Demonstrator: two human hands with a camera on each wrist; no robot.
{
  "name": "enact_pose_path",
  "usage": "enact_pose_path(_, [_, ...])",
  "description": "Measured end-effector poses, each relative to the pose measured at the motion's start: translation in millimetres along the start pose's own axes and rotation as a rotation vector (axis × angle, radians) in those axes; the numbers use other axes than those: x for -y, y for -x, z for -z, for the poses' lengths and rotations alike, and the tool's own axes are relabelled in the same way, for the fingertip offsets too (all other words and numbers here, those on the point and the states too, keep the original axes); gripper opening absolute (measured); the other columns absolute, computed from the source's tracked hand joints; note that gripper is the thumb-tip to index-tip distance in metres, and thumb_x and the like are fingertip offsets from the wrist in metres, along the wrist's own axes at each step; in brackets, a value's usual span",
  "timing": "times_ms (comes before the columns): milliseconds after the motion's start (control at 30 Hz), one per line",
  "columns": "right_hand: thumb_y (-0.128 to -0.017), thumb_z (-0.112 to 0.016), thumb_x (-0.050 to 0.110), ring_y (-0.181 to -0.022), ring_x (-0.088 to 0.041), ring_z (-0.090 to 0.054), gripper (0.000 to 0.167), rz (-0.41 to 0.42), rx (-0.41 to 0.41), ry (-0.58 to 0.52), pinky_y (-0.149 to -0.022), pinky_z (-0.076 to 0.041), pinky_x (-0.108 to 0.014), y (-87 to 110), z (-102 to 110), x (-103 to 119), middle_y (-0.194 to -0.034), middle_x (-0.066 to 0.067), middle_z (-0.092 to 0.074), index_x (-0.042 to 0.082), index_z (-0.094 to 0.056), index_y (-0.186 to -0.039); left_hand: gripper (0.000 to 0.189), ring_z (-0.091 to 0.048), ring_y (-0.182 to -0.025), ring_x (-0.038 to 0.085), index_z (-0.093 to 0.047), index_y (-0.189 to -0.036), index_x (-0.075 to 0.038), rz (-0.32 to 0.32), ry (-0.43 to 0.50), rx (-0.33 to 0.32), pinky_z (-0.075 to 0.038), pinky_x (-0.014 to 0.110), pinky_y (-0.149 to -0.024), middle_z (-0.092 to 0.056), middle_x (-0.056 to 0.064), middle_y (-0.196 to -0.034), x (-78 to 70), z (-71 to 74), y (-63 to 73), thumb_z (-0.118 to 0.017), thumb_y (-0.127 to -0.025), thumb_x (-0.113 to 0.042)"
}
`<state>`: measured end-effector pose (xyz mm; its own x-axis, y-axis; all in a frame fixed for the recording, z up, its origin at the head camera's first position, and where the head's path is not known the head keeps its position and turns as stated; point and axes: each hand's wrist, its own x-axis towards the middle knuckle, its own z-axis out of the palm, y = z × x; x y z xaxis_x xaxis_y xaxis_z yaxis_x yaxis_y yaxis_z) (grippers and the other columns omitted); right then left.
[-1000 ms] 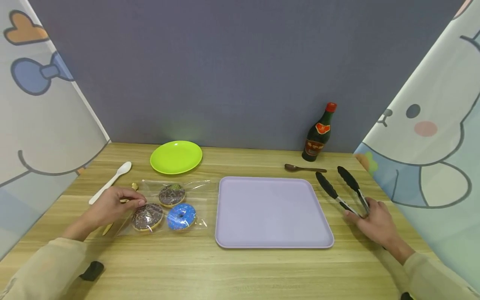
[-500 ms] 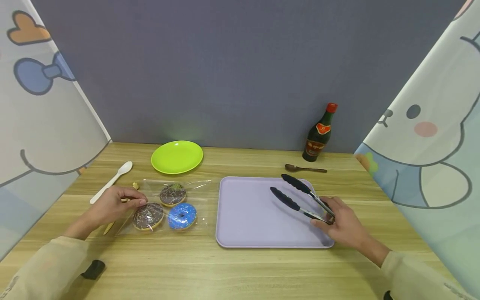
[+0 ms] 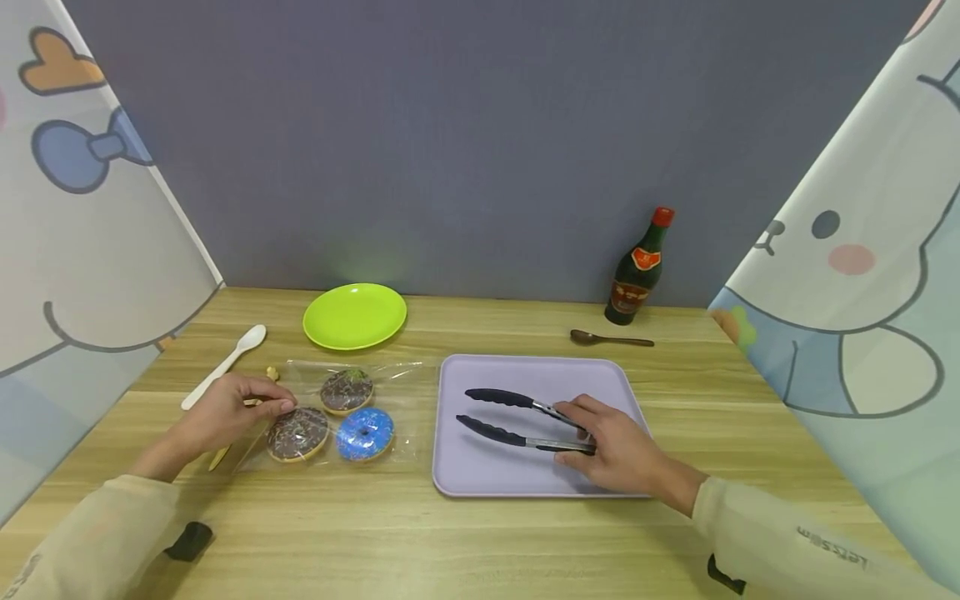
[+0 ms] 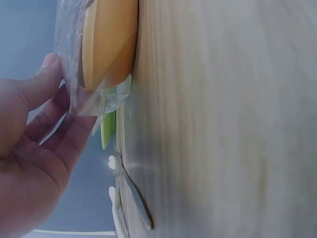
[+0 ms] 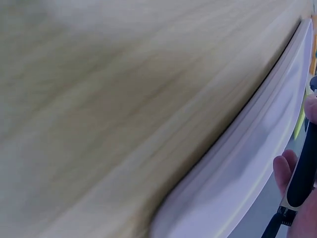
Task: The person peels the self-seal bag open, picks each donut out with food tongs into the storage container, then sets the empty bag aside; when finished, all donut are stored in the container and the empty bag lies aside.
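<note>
My left hand [image 3: 225, 417] pinches the left edge of a clear plastic bag [image 3: 405, 404] between thumb and fingers. Inside lie two chocolate-brown donuts, one near [image 3: 297, 433] and one far [image 3: 347, 390], plus a blue donut [image 3: 364, 433]. In the left wrist view the bag's corner [image 4: 91, 105] is at my fingertips, beside a donut's tan side [image 4: 111, 44]. My right hand [image 3: 618, 446] grips black-tipped metal tongs [image 3: 498, 397] over the lilac tray [image 3: 480, 479]. Their arms are spread and point left toward the bag, with nothing between the tips. The right wrist view shows the tongs' black handle [image 5: 303, 173].
Behind the bag is a lime-green plate [image 3: 356, 317]. A white spoon [image 3: 225, 367] lies at the left, and a gold-coloured utensil [image 3: 220, 457] is partly hidden by my left hand. A dark wooden spoon [image 3: 611, 339] and a red-capped bottle [image 3: 636, 271] are at the back right.
My right hand has carried the tongs leftward from the table's right side to over the tray, turning the tips left. The left hand and the bag have stayed in place.
</note>
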<state>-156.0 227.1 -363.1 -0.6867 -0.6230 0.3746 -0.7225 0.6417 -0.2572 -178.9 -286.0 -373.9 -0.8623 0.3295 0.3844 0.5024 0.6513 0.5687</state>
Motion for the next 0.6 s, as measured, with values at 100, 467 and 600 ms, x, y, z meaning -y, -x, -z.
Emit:
enact_pose_path(100, [-0.079, -0.078, 0.028, -0.071, -0.008, -0.051, 0.052, 0.025, 0.038, 0.023, -0.062, -0.044, -0.024, -9.5, -4, 7, -0.102, 0.003, -0.057, 0.005, -0.059, -0.122, 0.004, -0.060, -0.074, 0.001, -0.075, -0.079, -0.009, -0.004, 0.006, 0.002, -0.049, 0.020, -0.059, -0.070, 0.000, -0.078, -0.8, 0.3, 0.5, -0.075, -0.080, -0.006])
enact_pose_path(467, [-0.080, -0.076, 0.033, -0.074, -0.010, -0.056, 0.059, 0.038, 0.150, 0.035, -0.064, -0.047, -0.027, -38.6, -12, 25, -0.111, 0.003, -0.055, 0.007, -0.055, -0.129, 0.003, -0.060, -0.074, 0.001, -0.074, -0.078, -0.009, -0.034, 0.003, -0.004, -0.049, 0.020, -0.059, -0.070, 0.001, -0.078, -0.9, -0.6, 0.7, -0.075, -0.080, -0.007])
enact_pose_path(600, [-0.080, -0.076, 0.033, -0.074, -0.010, -0.051, 0.058, 0.053, 0.186, 0.046, -0.063, -0.044, -0.025, -46.6, -13, 29, -0.110, 0.003, -0.055, 0.008, -0.055, -0.129, 0.004, -0.060, -0.074, 0.001, -0.074, -0.078, -0.009, -0.033, 0.002, -0.005, -0.049, 0.020, -0.059, -0.070, 0.001, -0.078, -1.7, -0.4, 0.4, -0.075, -0.081, -0.007])
